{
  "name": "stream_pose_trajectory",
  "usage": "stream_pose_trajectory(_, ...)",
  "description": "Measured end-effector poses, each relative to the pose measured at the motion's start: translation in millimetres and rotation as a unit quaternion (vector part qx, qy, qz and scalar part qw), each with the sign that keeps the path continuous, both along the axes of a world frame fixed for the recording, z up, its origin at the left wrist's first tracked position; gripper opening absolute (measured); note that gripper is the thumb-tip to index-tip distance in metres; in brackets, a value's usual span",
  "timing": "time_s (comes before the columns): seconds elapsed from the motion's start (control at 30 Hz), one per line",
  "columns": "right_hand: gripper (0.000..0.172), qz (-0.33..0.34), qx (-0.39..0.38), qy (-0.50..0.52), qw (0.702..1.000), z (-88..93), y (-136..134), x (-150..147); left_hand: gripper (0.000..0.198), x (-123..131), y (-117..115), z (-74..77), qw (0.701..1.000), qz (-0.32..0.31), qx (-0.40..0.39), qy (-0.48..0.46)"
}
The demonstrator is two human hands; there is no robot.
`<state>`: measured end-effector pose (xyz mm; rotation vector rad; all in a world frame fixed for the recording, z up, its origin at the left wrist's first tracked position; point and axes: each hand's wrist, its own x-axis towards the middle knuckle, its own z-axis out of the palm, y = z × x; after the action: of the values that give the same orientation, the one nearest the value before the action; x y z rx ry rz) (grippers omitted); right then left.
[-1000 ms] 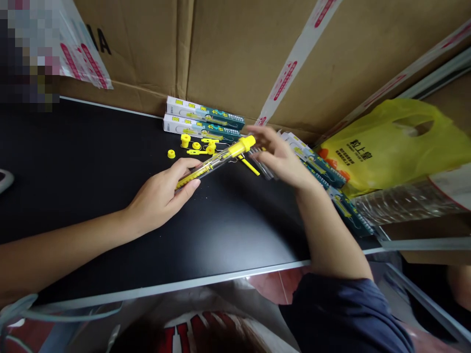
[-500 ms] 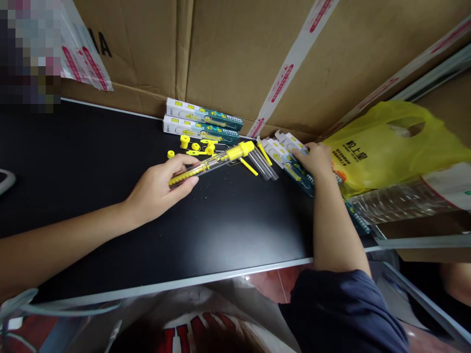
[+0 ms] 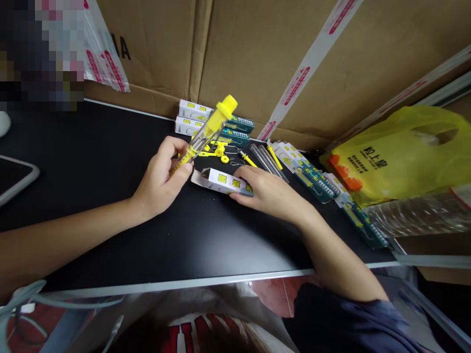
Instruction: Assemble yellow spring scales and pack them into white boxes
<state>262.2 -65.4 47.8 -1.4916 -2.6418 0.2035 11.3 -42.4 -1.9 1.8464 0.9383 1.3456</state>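
Note:
My left hand is closed around a clear tubular spring scale, its yellow cap tilted up and to the right. Close by, my right hand grips a small white and green carton whose flap stands open on the left, towards my left hand. Behind the carton lie loose yellow plastic parts, metal hooks, a thin yellow rod and several clear tubes. The lower end of the spring scale is hidden in my left fingers.
Two printed cartons lie by the cardboard wall. More cartons lie at the right, beside a yellow plastic bag and a clear plastic bottle. A phone rests on the black table at the left.
My right hand has come from the cartons at the right to the middle, bringing one carton. My left hand has tipped the spring scale more upright. The view has shifted a little.

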Motion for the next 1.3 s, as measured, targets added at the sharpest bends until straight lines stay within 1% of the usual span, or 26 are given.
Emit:
stream_pose_trajectory(0.07,0.019,0.001,0.009,-0.030,1.000,-5.0,-1,-5,0.020,1,-1,1.4,1.000,0.008,-0.007,0.022)
stream_pose_trajectory(0.13,0.018,-0.002,0.011,-0.036,0.999,-6.9,1,-5,0.021,3,-2,3.5,0.999,0.022,-0.018,0.042)
stream_pose_trajectory(0.23,0.020,-0.009,-0.001,-0.010,1.000,-5.9,4,-2,0.017,6,-4,6.2,0.997,0.034,-0.029,0.070)
stream_pose_trajectory(0.3,0.021,-0.012,-0.012,0.011,1.000,-4.2,5,0,0.016,7,-4,6.7,0.996,0.030,-0.023,0.084)
stream_pose_trajectory(0.4,0.023,-0.014,-0.024,0.049,0.998,-2.0,5,0,0.020,7,-3,6.0,0.994,0.031,-0.010,0.103)
stream_pose_trajectory(0.47,0.025,-0.014,-0.026,0.076,0.997,-1.6,4,-1,0.021,7,-2,5.3,0.993,0.041,-0.020,0.107)
stream_pose_trajectory(0.53,0.026,-0.008,-0.020,0.097,0.995,-2.4,5,-1,0.023,7,-1,4.6,0.994,0.033,-0.049,0.087)
stream_pose_trajectory(0.63,0.027,0.007,-0.003,0.112,0.994,-5.0,7,0,0.024,9,1,3.0,0.995,-0.009,-0.089,0.041)
stream_pose_trajectory(0.83,0.031,0.045,0.010,0.132,0.990,-8.1,8,1,0.023,9,4,-1.9,0.995,-0.028,-0.096,0.017)
stream_pose_trajectory(0.93,0.032,0.052,0.005,0.148,0.988,-7.6,7,1,0.033,9,6,-4.4,0.995,-0.037,-0.093,-0.003)
stream_pose_trajectory(1.07,0.028,0.056,0.011,0.158,0.986,-7.0,7,1,0.046,7,7,-6.4,0.995,-0.035,-0.091,-0.016)
stream_pose_trajectory(1.17,0.025,0.065,0.013,0.170,0.983,-7.0,7,1,0.052,7,6,-4.8,0.993,-0.048,-0.102,-0.037)
stream_pose_trajectory(1.3,0.025,0.077,0.011,0.184,0.980,-7.7,7,2,0.056,9,2,0.5,0.990,-0.059,-0.115,-0.056)
